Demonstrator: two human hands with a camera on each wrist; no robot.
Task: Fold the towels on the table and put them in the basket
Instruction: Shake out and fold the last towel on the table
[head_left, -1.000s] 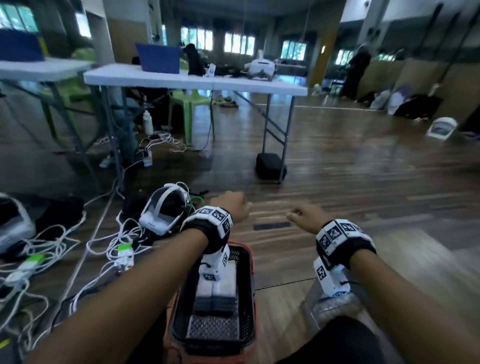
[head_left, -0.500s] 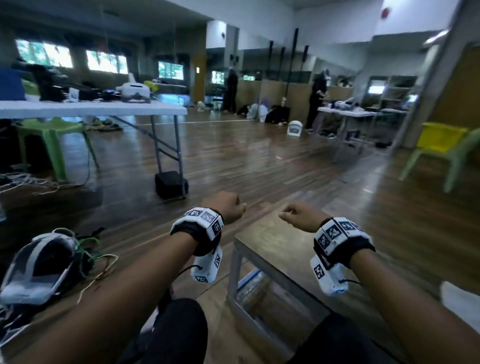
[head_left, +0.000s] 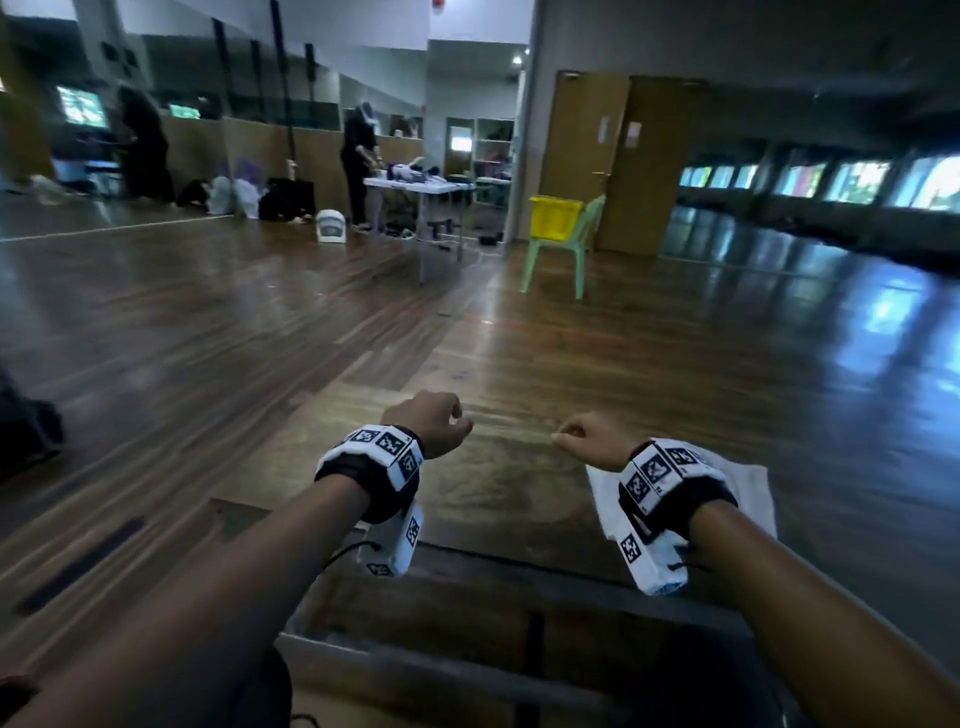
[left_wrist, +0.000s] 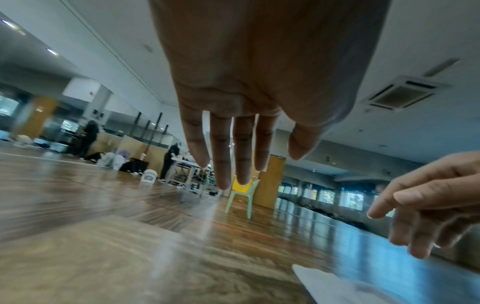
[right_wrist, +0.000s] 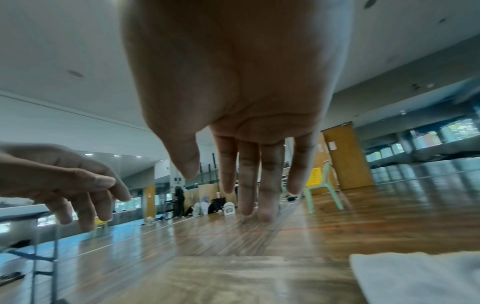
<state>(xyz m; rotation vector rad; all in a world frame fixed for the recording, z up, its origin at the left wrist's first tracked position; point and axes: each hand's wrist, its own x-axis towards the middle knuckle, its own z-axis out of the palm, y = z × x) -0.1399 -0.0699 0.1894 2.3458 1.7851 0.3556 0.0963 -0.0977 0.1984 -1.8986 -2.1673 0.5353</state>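
Both your hands hang over the low wooden counter (head_left: 498, 483), palms down, neither holding anything.

Left hand (head_left: 427, 423): from the head view it looks loosely curled, but its wrist view shows the fingers (left_wrist: 221, 156) hanging nearly straight and slightly spread, thumb apart. Grip wide and relaxed, clear of the counter top.

Right hand (head_left: 592, 439): same story. Its wrist view shows the fingers (right_wrist: 270, 185) hanging down loosely, thumb off to the left. Whether the longest fingertips touch the wood, you cannot tell from this angle. Grip wide, nothing in it.

The two hands sit near each other, with a gap of bare wood between them.

Task item: one white cloth towel (head_left: 748, 488) lies flat on the near right part of the counter, mostly under your right wrist and forearm. Its left corner pokes out on the near side of the right hand. Neither hand touches it. The basket is not in view.

Background: glossy brown wooden floor (head_left: 208, 332), a pale green plastic chair (head_left: 563, 249) with a yellow plastic bin (head_left: 553, 215) on its seat at far centre, wooden double doors (head_left: 623, 156) behind it, and a white folding table (head_left: 421, 187) at far centre-left with a person in dark clothes (head_left: 358, 161) standing at it.
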